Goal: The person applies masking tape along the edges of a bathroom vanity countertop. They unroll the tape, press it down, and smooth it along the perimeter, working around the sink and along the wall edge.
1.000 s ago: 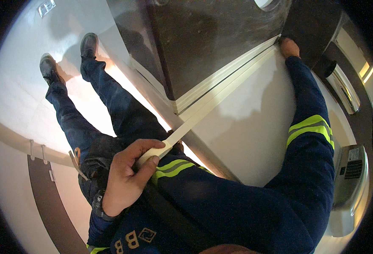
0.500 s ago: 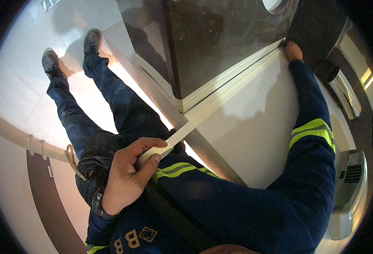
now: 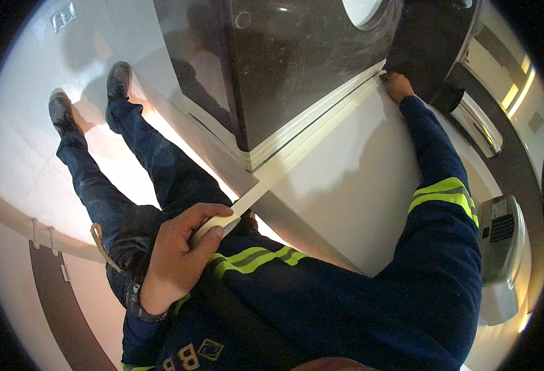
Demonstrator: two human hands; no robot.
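Our right hand (image 3: 399, 88) slips slightly back beside the dark glossy slab (image 3: 303, 65), keeping the flat cream tape strip (image 3: 253, 194) taut along its pale edging (image 3: 309, 120); our left hand (image 3: 176, 256) pinches the round cream roll (image 3: 208, 229). Whether our right pinches, we cannot tell.

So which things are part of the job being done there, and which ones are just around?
Part of the job:
- tape roll, in the left hand
- pale tape strip, stretching toward the right hand
- white edging, beside the strip

Just around:
- silvery box with dark slots
- shiny cylinder
- small vent
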